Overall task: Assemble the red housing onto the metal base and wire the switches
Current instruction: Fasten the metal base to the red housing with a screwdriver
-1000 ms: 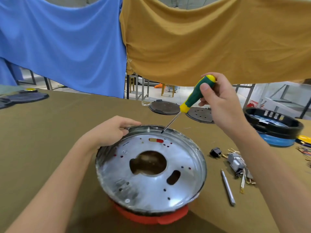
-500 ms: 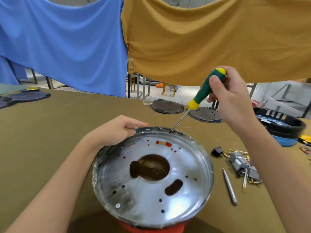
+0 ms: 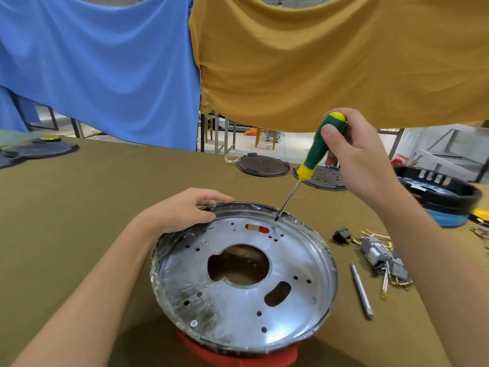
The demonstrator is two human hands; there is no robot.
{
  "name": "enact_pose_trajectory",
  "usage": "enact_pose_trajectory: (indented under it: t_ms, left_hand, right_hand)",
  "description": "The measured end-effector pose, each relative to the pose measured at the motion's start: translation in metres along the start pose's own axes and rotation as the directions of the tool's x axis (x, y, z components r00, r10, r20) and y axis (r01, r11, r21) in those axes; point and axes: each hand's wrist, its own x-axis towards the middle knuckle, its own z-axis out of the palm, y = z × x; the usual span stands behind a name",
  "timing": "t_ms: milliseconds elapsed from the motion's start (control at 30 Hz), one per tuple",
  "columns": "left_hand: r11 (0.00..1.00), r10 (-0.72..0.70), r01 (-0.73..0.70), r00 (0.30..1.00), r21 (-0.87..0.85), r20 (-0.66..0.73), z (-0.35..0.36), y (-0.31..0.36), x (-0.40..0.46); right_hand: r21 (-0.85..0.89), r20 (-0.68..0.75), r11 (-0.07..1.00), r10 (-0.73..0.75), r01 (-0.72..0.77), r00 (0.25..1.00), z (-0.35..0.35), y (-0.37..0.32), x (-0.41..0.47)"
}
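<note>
Olive cloth covers the desk; blue and mustard sheets hang behind. Left hand fingers grip the metal base rim, over the red housing; right hand fingers grip a screwdriver.

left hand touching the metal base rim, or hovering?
Touching. Head view: the left hand rests on the far-left rim of the metal base, fingers curled over its edge, no gap visible.

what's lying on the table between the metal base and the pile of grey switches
In the head view, a loose silver screwdriver bit lies on the cloth between the metal base and the grey switches.
</note>
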Motion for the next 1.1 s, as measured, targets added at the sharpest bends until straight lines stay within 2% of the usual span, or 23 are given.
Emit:
enact_pose_trajectory:
  t_ms: [433,600,733,833,1000,1100]
  left_hand:
    - [1.0,-0.009,0.009,1.0,-0.011,0.024,0.0,-0.006,0.003]
    - [0.999,-0.012,0.012,1.0,-0.037,0.024,0.001,-0.007,0.003]
    - [1.0,-0.017,0.018,0.999,-0.022,0.027,0.001,-0.006,0.003]
    - [0.999,-0.023,0.024,1.0,-0.03,0.014,0.002,-0.005,0.002]
    - [1.0,-0.016,0.016,1.0,-0.021,0.014,0.002,-0.004,0.001]
    - [1.0,-0.022,0.022,1.0,-0.011,0.014,0.002,-0.004,0.001]
  right_hand:
    - [-0.03,0.06,0.999,0.016,-0.014,0.998,0.002,0.001,-0.001]
    - [-0.053,0.182,0.999,0.015,-0.006,0.983,-0.003,-0.006,0.003]
    - [-0.14,0.313,0.986,-0.038,0.085,0.949,0.004,-0.022,0.013]
    - [-0.281,0.283,0.947,-0.074,0.157,0.956,0.02,-0.027,0.022]
    - [-0.399,0.203,0.903,-0.082,0.159,0.976,0.038,-0.028,0.029]
    - [-0.542,0.102,0.828,-0.106,0.145,0.989,0.045,-0.031,0.027]
